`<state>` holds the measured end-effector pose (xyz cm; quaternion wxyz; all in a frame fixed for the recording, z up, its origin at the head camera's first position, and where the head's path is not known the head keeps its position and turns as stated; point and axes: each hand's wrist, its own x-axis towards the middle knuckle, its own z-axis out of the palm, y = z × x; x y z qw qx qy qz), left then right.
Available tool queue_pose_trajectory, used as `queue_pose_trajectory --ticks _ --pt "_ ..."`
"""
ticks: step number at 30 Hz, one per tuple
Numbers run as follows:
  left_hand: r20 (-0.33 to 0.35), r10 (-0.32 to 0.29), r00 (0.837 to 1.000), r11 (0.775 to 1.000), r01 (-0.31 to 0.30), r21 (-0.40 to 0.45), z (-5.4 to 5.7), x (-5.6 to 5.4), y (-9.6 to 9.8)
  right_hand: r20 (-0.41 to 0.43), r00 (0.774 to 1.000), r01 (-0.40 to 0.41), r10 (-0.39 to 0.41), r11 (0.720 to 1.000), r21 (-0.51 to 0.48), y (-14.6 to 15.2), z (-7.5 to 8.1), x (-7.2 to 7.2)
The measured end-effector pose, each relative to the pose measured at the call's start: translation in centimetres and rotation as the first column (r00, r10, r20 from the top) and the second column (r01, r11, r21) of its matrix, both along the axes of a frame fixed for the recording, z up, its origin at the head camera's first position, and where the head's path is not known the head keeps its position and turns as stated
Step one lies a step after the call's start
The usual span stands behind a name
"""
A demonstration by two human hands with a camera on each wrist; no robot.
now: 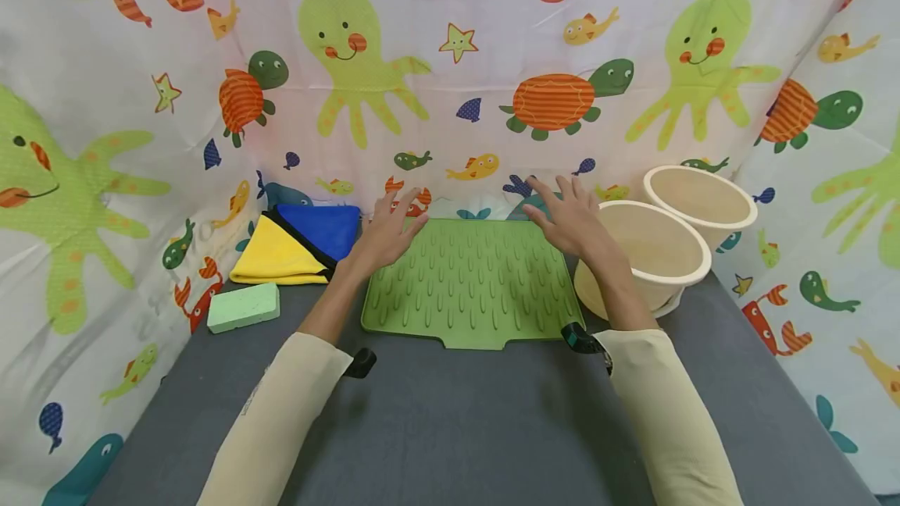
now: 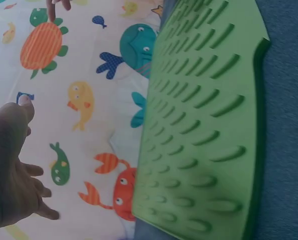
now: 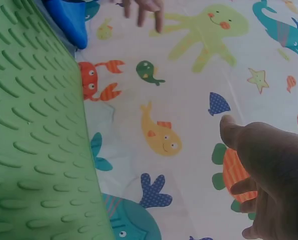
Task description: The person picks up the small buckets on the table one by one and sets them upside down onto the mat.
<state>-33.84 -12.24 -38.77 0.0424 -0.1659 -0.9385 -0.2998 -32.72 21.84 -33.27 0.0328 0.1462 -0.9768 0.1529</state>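
Observation:
A green ridged mat (image 1: 471,279) lies flat on the dark grey table, a tab on its near edge. Above its left far corner hovers my left hand (image 1: 388,231), fingers spread and holding nothing. My right hand (image 1: 573,217) is raised over the right far corner, its fingers also spread and nothing in them. In the left wrist view the left hand (image 2: 13,165) appears apart from the mat (image 2: 204,125). The right wrist view has the right hand (image 3: 269,175) well away from the mat (image 3: 33,130).
Folded yellow cloth (image 1: 277,254) and blue cloth (image 1: 323,233) lie at the back left, a pale green sponge block (image 1: 243,308) before them. Two cream buckets (image 1: 650,244) stand at the right, close beside my right forearm. A sea-animal print curtain (image 1: 450,131) borders the table (image 1: 457,428).

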Motion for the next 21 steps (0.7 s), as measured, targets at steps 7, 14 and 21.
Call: queue_pose_trajectory --ticks 7,14,21 --pt "0.041 -0.012 0.999 0.999 0.011 0.041 -2.0 0.1 -0.3 -0.05 0.999 -0.01 0.009 1.0 -0.023 1.3 0.3 1.2" --pt "-0.006 -0.006 1.0 0.989 0.007 0.146 -3.4 0.5 2.4 -0.047 0.997 0.056 -0.06 0.995 -0.084 2.8 1.1 3.2" --pt "-0.104 -0.011 0.995 0.958 0.04 0.284 -4.7 1.7 7.2 -0.012 0.971 0.234 -0.24 0.957 -0.17 4.7 1.5 6.0"
